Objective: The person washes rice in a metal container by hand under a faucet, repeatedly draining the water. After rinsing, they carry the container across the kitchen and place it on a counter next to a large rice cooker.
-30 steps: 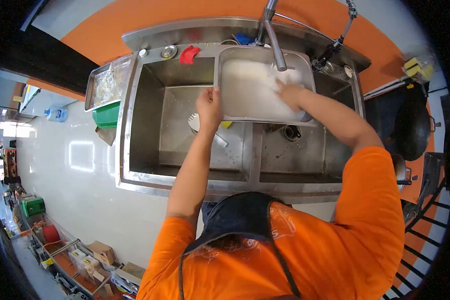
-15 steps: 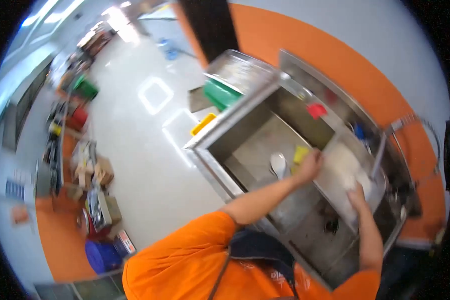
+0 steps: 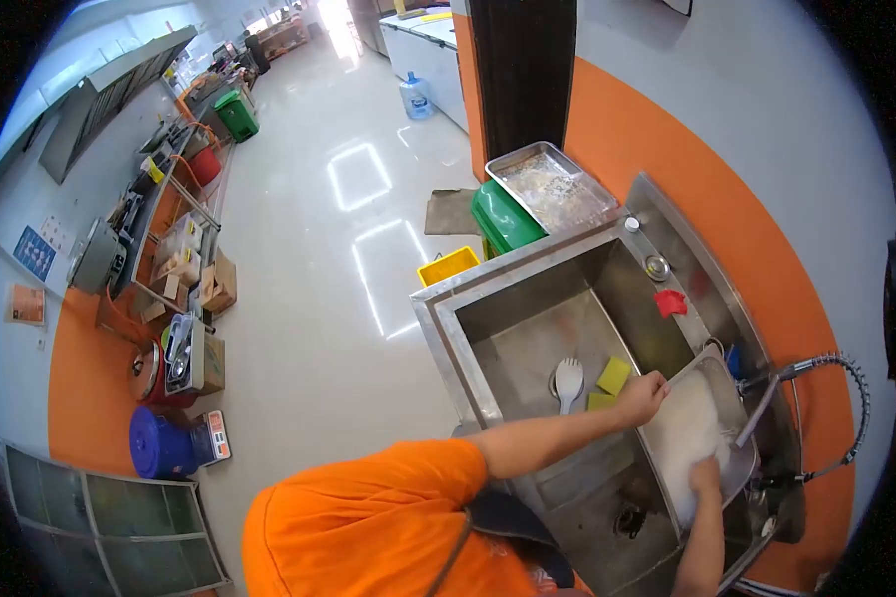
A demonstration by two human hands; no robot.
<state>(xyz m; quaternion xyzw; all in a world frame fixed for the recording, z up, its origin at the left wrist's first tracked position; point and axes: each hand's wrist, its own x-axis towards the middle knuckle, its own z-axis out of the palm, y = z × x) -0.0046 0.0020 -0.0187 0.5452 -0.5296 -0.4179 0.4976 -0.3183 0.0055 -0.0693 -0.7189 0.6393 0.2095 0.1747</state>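
Observation:
A metal tray (image 3: 743, 483) holding whitish, cloudy contents (image 3: 682, 428) stands tilted over the sink's right part. My left hand (image 3: 643, 398) is closed on the tray's near left rim. Inside the tray, my right hand (image 3: 707, 476) reaches down into the whitish contents; its fingertips are hidden there. A grey hose end (image 3: 757, 413) hangs over the tray's right side. Left of my left hand, a white spoon (image 3: 568, 381) and yellow-green sponges (image 3: 614, 374) lie in the sink basin (image 3: 528, 333).
A red cloth (image 3: 670, 302) and a round metal item lie on the sink ledge. Beyond the sink's far left edge are a stained metal tray (image 3: 553, 189), a green bin (image 3: 506, 217) and a yellow container (image 3: 448, 267). A coiled spray hose (image 3: 861, 408) arches at the right.
The camera view has shifted, so the sink appears lower. My right hand has moved down and left within the tray. My left hand remains at the rim.

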